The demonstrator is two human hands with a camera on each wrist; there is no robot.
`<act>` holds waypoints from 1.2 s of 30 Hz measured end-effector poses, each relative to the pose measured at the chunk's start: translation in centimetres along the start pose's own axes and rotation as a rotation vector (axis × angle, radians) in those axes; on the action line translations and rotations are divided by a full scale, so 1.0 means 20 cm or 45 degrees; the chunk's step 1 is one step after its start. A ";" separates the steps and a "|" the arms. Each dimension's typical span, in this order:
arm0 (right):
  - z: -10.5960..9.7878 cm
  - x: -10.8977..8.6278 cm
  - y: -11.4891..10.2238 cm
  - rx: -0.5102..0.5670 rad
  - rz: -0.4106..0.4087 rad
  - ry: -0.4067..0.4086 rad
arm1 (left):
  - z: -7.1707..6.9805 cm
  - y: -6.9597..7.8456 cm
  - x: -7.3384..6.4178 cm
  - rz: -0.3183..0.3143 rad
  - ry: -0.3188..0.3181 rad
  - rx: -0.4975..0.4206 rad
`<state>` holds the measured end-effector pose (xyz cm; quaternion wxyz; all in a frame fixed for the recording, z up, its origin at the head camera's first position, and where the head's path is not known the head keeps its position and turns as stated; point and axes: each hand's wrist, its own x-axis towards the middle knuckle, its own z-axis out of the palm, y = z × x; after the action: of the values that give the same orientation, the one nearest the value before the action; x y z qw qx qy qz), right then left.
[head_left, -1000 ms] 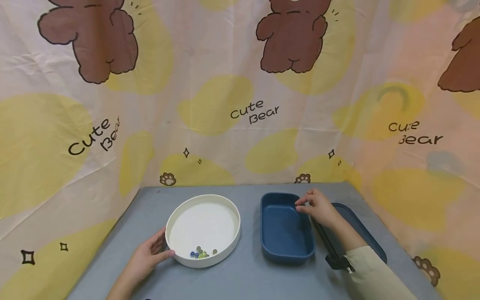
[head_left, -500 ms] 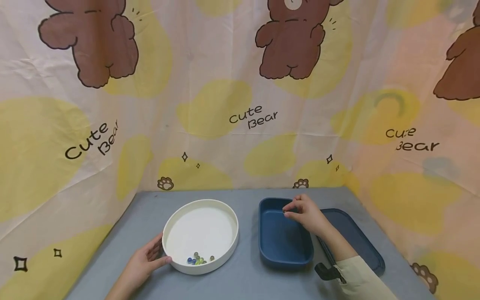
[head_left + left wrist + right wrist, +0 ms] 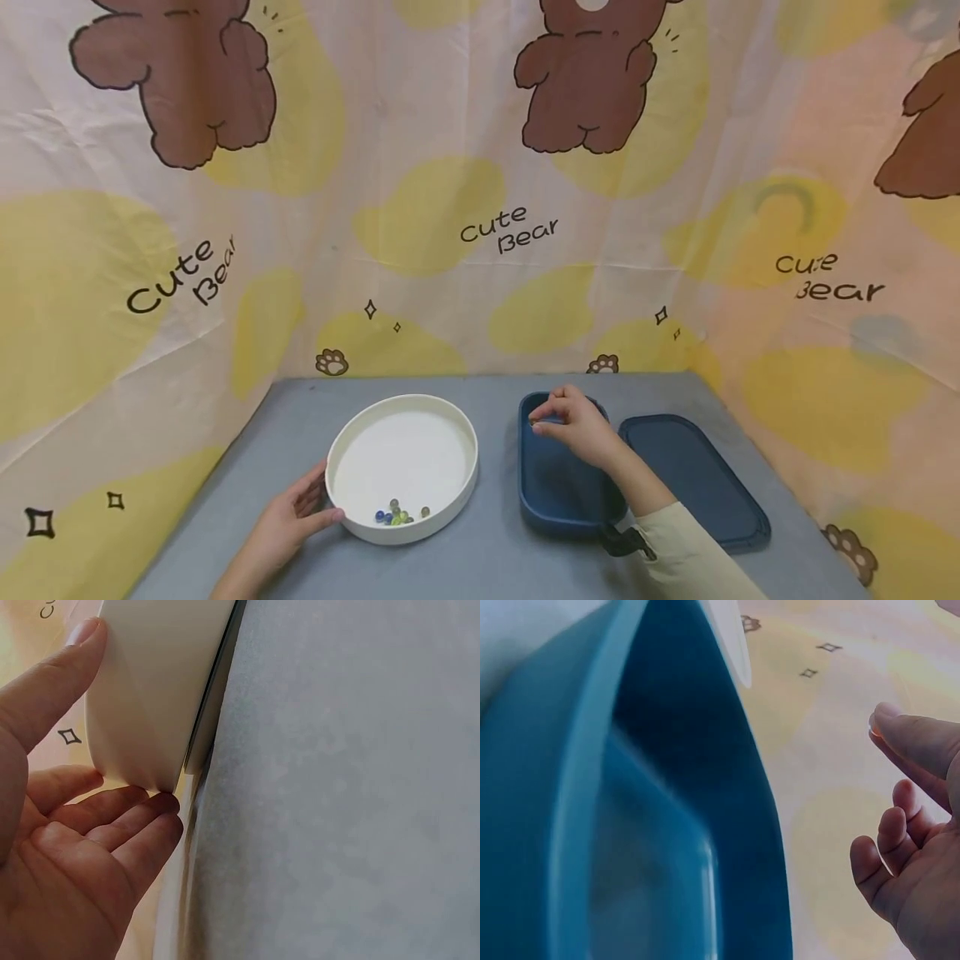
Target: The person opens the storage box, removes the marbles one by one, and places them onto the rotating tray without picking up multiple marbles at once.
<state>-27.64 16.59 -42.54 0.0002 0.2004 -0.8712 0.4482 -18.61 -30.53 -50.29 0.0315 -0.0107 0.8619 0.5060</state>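
Note:
My left hand [image 3: 288,518] holds the near left side of a round white tray [image 3: 408,446]. Its thumb lies at the rim and its fingertips [image 3: 169,802] touch the lower edge of the wall. Several glass marbles [image 3: 397,514], blue, yellow-green and greyish, lie together at the tray's near side. Over the far part of a deep blue rectangular box [image 3: 536,475], my right hand [image 3: 583,429] pinches a small marble [image 3: 874,725] between thumb and forefinger. The other fingers of that hand are loosely bent. Most of the marble is hidden by the fingertips.
A flat dark blue lid [image 3: 701,475] lies on the grey tabletop [image 3: 487,567], right of the box. A black strap [image 3: 626,542] hangs at the right wrist. Patterned cloth [image 3: 420,208] stands behind the table and along both sides.
My right hand has moved left with the pinched marble, from the box's right rim to above its far left part. The left hand and the tray stay in place.

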 end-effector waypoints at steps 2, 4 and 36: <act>0.02 0.02 -0.01 0.008 -0.015 -0.015 | 0.00 0.01 0.00 0.013 0.003 -0.003; 0.04 0.03 -0.03 0.004 -0.028 -0.019 | 0.00 0.01 0.01 0.030 0.001 -0.008; 0.45 0.32 -0.32 -0.031 -0.116 -0.179 | -0.01 -0.02 0.01 0.092 -0.010 0.005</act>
<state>-29.73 3.90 -41.73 -0.0381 0.2708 -0.8644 0.4219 -18.83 -30.88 -50.67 0.0165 0.0223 0.8626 0.5051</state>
